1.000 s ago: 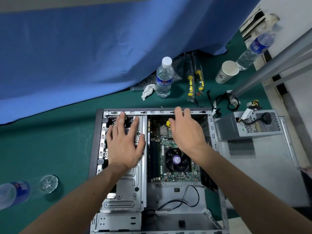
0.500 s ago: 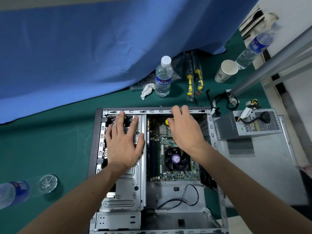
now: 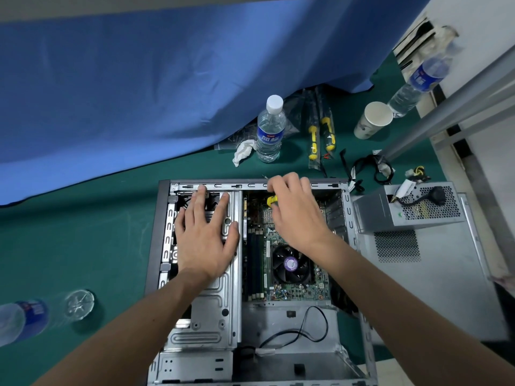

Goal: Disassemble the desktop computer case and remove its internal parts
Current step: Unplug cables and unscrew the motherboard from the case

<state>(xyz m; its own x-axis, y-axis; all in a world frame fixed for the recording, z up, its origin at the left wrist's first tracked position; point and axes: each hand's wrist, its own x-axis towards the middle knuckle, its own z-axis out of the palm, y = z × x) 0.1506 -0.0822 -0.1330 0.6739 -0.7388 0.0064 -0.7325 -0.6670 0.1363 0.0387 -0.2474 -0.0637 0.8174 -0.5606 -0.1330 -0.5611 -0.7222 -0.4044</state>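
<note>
Both hands are inside the open computer case (image 3: 163, 224), which I see lying on its side on the green mat (image 3: 83, 232). My left hand (image 3: 206, 235) lies flat with fingers spread and straight on the metal drive cage (image 3: 220, 299) in the case's left half, fingertips near the top rail. My right hand (image 3: 295, 213) is curled over the upper part of the motherboard (image 3: 262, 246), gripping a yellow-handled screwdriver (image 3: 271, 201); only the handle's end shows beside the thumb, and the tip is hidden under the palm. Just below that wrist sits the black CPU fan (image 3: 291, 264) with its purple centre label. A black cable (image 3: 306, 330) loops across the bare floor of the case nearer to me.

Right of the case, touching its side, the grey power supply (image 3: 404, 207) rests on the removed side panel (image 3: 432, 274), wires trailing from its top. Beyond the case stand a water bottle (image 3: 270, 129), a crumpled tissue (image 3: 243, 151), two packaged yellow screwdrivers (image 3: 320, 137) and a paper cup (image 3: 373, 119). Another bottle (image 3: 36, 316) lies at the far left on the mat.
</note>
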